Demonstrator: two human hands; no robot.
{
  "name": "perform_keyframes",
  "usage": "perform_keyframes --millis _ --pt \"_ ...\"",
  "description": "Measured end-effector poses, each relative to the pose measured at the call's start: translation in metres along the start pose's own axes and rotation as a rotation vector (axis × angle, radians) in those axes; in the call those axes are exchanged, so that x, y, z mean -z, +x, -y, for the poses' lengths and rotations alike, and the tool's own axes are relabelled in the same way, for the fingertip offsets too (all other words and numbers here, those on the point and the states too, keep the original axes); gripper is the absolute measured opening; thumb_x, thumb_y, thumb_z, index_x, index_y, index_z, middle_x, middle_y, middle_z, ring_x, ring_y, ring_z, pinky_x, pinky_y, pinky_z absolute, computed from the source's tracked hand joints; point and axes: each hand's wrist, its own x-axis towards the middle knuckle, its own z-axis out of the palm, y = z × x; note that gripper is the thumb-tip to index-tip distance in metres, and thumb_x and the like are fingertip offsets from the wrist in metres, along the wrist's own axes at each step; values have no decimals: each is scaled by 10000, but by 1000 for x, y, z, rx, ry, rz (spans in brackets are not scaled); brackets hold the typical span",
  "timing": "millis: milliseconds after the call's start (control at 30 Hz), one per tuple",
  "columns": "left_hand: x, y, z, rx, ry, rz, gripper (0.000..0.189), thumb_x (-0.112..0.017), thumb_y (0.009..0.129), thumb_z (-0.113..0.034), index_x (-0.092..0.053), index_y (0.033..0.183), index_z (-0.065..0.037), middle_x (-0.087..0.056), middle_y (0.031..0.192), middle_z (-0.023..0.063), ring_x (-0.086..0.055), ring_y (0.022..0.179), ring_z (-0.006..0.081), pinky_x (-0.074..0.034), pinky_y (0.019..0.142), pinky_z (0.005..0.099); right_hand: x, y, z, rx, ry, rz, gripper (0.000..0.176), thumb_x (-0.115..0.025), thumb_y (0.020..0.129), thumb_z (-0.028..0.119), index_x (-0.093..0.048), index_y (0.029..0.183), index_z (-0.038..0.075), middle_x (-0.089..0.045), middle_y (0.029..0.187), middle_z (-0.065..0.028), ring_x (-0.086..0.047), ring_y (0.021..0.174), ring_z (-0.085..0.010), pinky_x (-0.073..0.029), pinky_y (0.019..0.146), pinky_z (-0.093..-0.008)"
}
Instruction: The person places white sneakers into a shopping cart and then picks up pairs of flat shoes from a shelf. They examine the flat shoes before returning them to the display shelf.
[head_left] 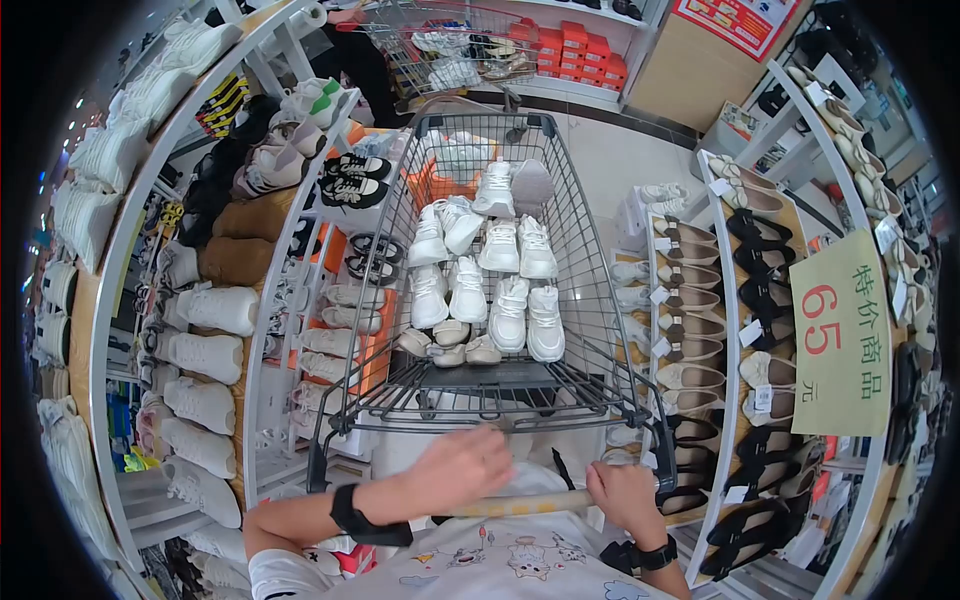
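My right hand (625,492) is wrapped round the handle (540,504) of a grey wire shopping cart (592,290). My left hand (468,464) hovers near the handle's middle, its fingers curled into a loose fist, with nothing visible in it. Inside the cart, pairs of white sneakers (508,312) stand in rows. Several small beige shoes (450,355) lie at the near left of these. At the cart's far end, an orange and white bag or package (455,155) shows through the wire.
Shelves of white sneakers (205,357) line the left side. On the right are racks of flats (690,300) and black shoes (765,300), with a yellow price sign (838,335). Another cart (450,50) and stacked red shoeboxes (580,55) stand ahead, near a person's dark-clothed legs (365,70).
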Motion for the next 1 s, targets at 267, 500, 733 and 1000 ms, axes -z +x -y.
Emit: perform_keyframes --millis 267,500,733,1000 --pt "-14 24 189 439 202 226 207 -517 840 -198 -633 807 -29 -641 839 133 -620 819 315 -499 688 428 -9 -17 0 -95 41 69 269 -514 845 287 -593 670 99 -571 532 -113 -572 496 -321 -436 476 -423" --pt "-124 15 280 674 125 578 224 -521 821 -211 -655 934 -71 -642 950 164 -613 908 307 -484 785 410 -17 -23 1 -243 153 -52 221 -584 798 253 -570 640 100 -541 487 -101 -545 454 -319 -409 448 -415" --pt "-175 6 279 496 188 478 183 -528 792 -122 -661 909 -71 -607 951 133 -583 954 308 -476 814 411 -14 -20 3 -271 84 -43 218 -593 775 221 -568 606 86 -528 468 -89 -553 449 -295 -411 443 -375" --pt "-198 31 262 596 68 541 408 -479 890 -406 -640 960 -37 -638 941 168 -604 920 335 -472 795 429 -17 -17 4 -303 128 -80 224 -597 779 255 -565 617 104 -558 509 -113 -559 468 -317 -426 453 -411"
